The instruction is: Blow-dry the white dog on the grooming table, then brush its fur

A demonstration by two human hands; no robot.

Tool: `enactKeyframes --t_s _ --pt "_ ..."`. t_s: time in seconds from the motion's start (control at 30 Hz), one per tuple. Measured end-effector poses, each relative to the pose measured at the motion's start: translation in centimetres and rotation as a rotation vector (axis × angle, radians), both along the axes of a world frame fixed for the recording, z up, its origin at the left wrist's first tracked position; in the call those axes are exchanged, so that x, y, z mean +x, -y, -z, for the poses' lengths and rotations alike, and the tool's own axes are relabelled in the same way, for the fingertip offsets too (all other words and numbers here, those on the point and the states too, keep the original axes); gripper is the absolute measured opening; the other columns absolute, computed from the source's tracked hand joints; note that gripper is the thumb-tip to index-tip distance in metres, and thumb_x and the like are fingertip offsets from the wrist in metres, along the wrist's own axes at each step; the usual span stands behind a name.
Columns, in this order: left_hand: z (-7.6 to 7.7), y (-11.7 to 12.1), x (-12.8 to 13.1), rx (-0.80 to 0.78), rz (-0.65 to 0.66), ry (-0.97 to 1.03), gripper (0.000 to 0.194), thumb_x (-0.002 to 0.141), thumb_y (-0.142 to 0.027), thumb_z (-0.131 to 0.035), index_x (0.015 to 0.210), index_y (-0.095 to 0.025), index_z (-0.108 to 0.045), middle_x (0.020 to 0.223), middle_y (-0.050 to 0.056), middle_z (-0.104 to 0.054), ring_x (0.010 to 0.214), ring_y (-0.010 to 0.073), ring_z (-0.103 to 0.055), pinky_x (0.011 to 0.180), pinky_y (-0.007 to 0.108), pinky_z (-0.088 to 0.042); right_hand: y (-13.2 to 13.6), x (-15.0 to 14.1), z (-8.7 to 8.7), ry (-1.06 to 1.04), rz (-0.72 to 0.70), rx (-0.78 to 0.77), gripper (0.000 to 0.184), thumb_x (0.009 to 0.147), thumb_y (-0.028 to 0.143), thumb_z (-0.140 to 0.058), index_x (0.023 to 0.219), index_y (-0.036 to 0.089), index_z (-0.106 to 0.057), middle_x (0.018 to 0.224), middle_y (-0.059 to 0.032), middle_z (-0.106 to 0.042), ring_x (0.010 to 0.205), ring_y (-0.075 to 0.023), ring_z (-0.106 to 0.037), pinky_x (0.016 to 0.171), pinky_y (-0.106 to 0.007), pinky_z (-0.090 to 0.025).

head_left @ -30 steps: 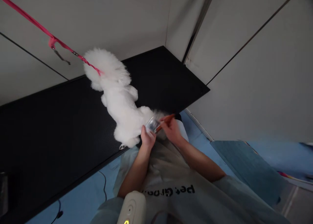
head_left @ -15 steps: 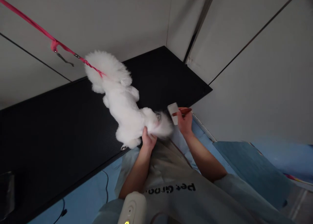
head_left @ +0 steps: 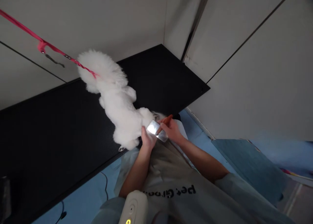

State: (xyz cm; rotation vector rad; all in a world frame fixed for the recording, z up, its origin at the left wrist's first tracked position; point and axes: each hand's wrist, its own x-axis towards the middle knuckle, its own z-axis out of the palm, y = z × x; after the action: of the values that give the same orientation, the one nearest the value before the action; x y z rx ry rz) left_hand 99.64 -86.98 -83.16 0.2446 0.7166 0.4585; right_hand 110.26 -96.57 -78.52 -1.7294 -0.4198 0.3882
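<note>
A fluffy white dog (head_left: 119, 109) stands on the black table with its head away from me and its rear at the near edge. My left hand (head_left: 147, 139) is closed round the base of the dog's tail, the thumb showing on top. In my right hand (head_left: 170, 129) is a slicker brush (head_left: 153, 127) with a brown handle and a pale, shiny rectangular head. The brush head lies over the tail, close beside my left hand, and hides most of the tail. A pink leash (head_left: 56, 49) runs from the dog's neck to the upper left.
The black ribbed grooming table (head_left: 61, 129) stretches from the left to a corner at the right. Grey wall panels (head_left: 234, 31) rise behind it. A white device with a yellow light (head_left: 134, 206) hangs at my chest, and a teal board (head_left: 251, 165) is at lower right.
My right hand has brought the brush leftward from beside the tail's tip to near its base. My left hand keeps its hold. The view has shifted slightly.
</note>
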Motion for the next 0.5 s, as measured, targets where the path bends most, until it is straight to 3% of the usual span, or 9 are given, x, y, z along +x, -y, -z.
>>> enactKeyframes --t_s 0.03,0.17,0.3,0.33,0.43,0.5 --pt "0.0 0.0 0.1 0.0 -0.014 -0.001 0.056 0.091 -0.059 -0.049 0.113 -0.011 -0.07 0.107 0.013 -0.073 0.12 0.027 -0.063 0.112 0.042 -0.045 0.1 0.1 0.1 -0.019 0.007 -0.015 0.023 0.079 0.042 -0.062 0.091 0.023 -0.06 0.083 -0.0025 -0.069 0.074 -0.02 -0.066 0.072 -0.036 -0.056" --pt "0.0 0.0 0.1 0.006 -0.054 -0.05 0.047 0.092 -0.052 -0.051 0.111 -0.013 -0.07 0.105 0.011 -0.074 0.115 0.0234 -0.066 0.11 0.037 -0.047 0.2 0.0 0.0 0.138 0.252 0.036 0.02 0.083 0.04 -0.058 0.091 0.022 -0.058 0.1 -0.0069 -0.068 0.089 -0.0205 -0.066 0.084 -0.037 -0.054" --pt "-0.1 0.0 -0.1 -0.001 -0.008 -0.033 0.053 0.095 -0.058 -0.045 0.11 -0.013 -0.07 0.105 0.013 -0.074 0.109 0.0242 -0.068 0.103 0.038 -0.052 -0.1 -0.1 -0.2 0.063 0.003 0.03 0.018 0.082 0.04 -0.061 0.086 0.022 -0.06 0.086 -0.0049 -0.069 0.076 -0.0205 -0.066 0.072 -0.036 -0.055" --pt "-0.1 0.0 -0.1 -0.002 -0.012 -0.032 0.053 0.095 -0.057 -0.044 0.111 -0.013 -0.07 0.105 0.012 -0.073 0.109 0.0236 -0.068 0.102 0.037 -0.053 0.0 0.2 -0.3 0.044 0.0 0.011 0.018 0.081 0.04 -0.061 0.086 0.022 -0.061 0.083 -0.0041 -0.069 0.074 -0.0205 -0.066 0.07 -0.036 -0.055" --pt "-0.3 0.0 0.0 -0.01 -0.03 -0.069 0.047 0.095 -0.053 -0.046 0.111 -0.016 -0.069 0.103 0.01 -0.073 0.112 0.0234 -0.066 0.101 0.037 -0.053 0.9 0.9 -0.5 0.157 0.273 0.016 0.019 0.082 0.039 -0.06 0.09 0.022 -0.059 0.089 -0.0061 -0.069 0.078 -0.0205 -0.065 0.072 -0.036 -0.055" --pt "-0.5 0.3 0.2 -0.014 -0.006 -0.081 0.045 0.093 -0.054 -0.05 0.107 -0.017 -0.07 0.099 0.01 -0.074 0.115 0.026 -0.065 0.101 0.039 -0.053 1.6 0.5 -0.5 0.235 0.336 0.058 0.018 0.083 0.039 -0.06 0.09 0.023 -0.057 0.098 -0.0078 -0.07 0.084 -0.0203 -0.066 0.075 -0.036 -0.056"
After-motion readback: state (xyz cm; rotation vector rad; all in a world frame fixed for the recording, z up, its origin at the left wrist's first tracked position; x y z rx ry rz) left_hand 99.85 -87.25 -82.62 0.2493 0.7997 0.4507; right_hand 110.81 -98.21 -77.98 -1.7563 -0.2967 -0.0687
